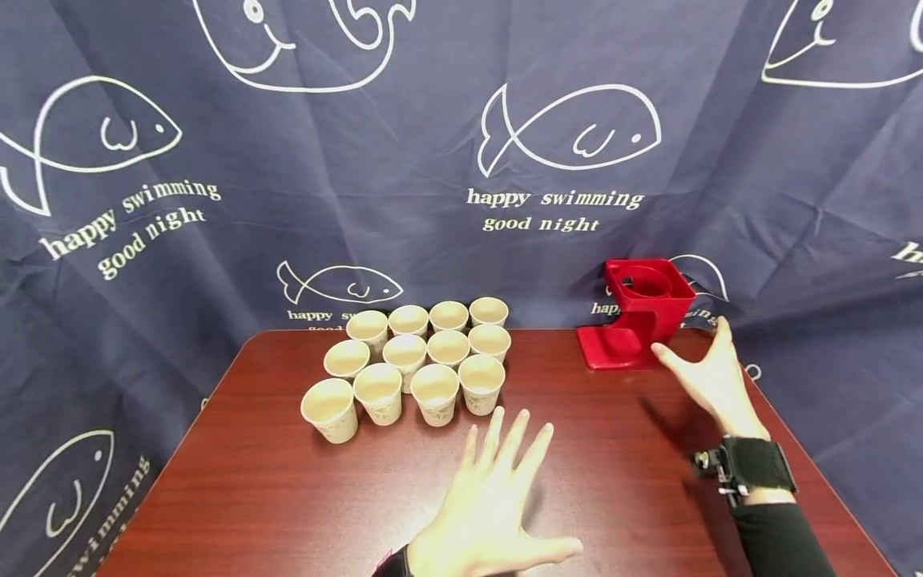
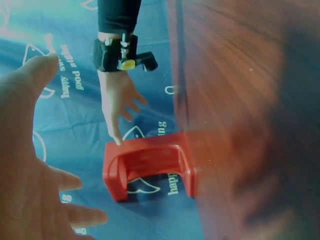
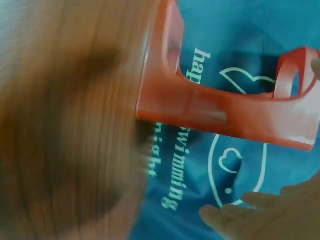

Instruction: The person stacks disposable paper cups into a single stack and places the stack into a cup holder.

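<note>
A red plastic stand (image 1: 659,311) with a round hole in its top and a flat foot is at the table's far right. Just right of it my right hand (image 1: 710,385) is held in the air, thumb and fingers spread and nothing in them. In the right wrist view the stand (image 3: 200,106) appears from the side, with my fingertips (image 3: 235,217) apart from it. Over the front middle of the table, my left hand (image 1: 486,505) is spread wide and holds nothing. Several paper cups (image 1: 436,405) stand upright in rows beyond its fingertips.
The reddish-brown wooden table (image 1: 274,497) has its far edge against a dark blue curtain (image 1: 433,160) printed with white fish and lettering. Each wrist wears a black band; a small camera mount (image 1: 721,469) is on the right one.
</note>
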Motion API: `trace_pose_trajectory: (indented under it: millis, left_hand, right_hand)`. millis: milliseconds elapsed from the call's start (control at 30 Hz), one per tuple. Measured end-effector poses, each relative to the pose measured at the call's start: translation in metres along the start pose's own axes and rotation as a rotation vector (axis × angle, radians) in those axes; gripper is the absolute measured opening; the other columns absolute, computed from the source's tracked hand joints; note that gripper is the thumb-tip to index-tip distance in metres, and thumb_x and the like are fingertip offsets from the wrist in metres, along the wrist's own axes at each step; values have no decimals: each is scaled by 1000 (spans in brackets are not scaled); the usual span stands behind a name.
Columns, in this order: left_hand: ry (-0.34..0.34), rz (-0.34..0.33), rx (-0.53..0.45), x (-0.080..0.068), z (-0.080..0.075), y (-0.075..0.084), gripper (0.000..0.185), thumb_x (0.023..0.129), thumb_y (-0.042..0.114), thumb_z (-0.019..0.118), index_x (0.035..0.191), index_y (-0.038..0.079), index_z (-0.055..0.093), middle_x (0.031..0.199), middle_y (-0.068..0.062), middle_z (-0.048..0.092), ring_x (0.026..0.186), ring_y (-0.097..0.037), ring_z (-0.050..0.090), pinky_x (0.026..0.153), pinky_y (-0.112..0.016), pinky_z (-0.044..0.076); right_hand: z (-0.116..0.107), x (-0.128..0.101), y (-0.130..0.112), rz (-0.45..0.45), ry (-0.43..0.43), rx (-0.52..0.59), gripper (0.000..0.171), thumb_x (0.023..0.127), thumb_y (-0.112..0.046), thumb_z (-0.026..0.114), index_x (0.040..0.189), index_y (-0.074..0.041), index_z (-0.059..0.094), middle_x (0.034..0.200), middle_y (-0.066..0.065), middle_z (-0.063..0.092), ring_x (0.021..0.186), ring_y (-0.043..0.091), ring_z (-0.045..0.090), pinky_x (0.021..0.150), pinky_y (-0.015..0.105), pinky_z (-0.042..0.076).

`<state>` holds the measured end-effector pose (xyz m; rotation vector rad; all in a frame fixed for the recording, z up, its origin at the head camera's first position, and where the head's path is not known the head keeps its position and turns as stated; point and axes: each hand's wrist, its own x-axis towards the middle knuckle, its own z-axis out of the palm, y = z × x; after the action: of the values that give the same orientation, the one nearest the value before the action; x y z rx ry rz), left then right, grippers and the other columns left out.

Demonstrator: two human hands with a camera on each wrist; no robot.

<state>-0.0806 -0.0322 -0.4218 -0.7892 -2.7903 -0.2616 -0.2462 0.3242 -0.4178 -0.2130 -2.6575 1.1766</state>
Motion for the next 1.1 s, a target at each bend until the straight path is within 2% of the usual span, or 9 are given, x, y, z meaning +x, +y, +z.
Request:
trace_pose_trajectory:
  millis: [167,367,500,567,633,733,800,967,1100]
  left_hand:
    - [4,26,11,6,-1,5,117,75,95,49,166,30,15,171,-5,25,158,-38,19,120,-62,31]
    - [14,95,34,12,2,8,116,75,94,50,166,30,16,167,-2,33,154,-34,31,118,-58,37]
    - [17,116,36,13,6,8,114,77,93,49,166,31,16,166,-1,36,151,-32,38,116,-56,40]
    - [15,118,23,13,7,8,113,78,92,50,166,31,16,165,-1,38,150,-32,40,115,-55,42]
    - [24,127,23,13,8,8,112,78,92,51,166,30,17,162,-1,42,146,-32,45,112,-53,45]
    - [55,159,47,12,9,7,111,78,91,51,164,27,23,156,0,49,139,-29,54,107,-48,50]
    - [85,183,74,12,10,7,110,78,91,51,163,26,27,151,0,54,133,-27,58,103,-45,53]
    - [131,188,87,10,14,6,110,76,92,53,160,24,34,146,1,58,127,-23,62,99,-42,54]
    - [119,148,66,7,16,2,110,75,92,54,160,24,35,146,3,57,129,-23,59,100,-43,54]
  right_hand:
    - [1,18,2,75,-28,102,120,92,-54,68,161,-4,-16,165,38,9,152,55,17,122,67,17]
    - [7,35,4,54,-7,85,118,92,-49,70,161,-2,-12,161,42,15,146,58,28,120,66,24]
    - [11,42,4,14,9,80,113,93,-45,70,162,1,-6,156,41,29,136,56,41,114,64,33]
    - [13,44,4,-11,20,71,108,93,-43,70,162,2,-1,152,39,38,130,52,47,108,56,41]
    - [15,45,4,-29,33,52,102,94,-42,69,162,1,6,146,36,46,125,47,52,99,43,46]
    - [17,46,3,-42,45,25,94,95,-43,68,161,-1,15,139,33,53,118,43,57,87,30,44]
    - [19,46,2,-51,53,15,89,95,-43,67,158,-1,21,136,32,54,118,43,57,89,32,46]
    - [23,49,-1,-106,79,-58,71,96,-38,65,144,7,36,130,35,55,117,52,56,99,59,46]
    - [26,51,-1,-131,98,-100,62,97,-34,65,136,10,44,126,37,58,112,55,57,97,63,46]
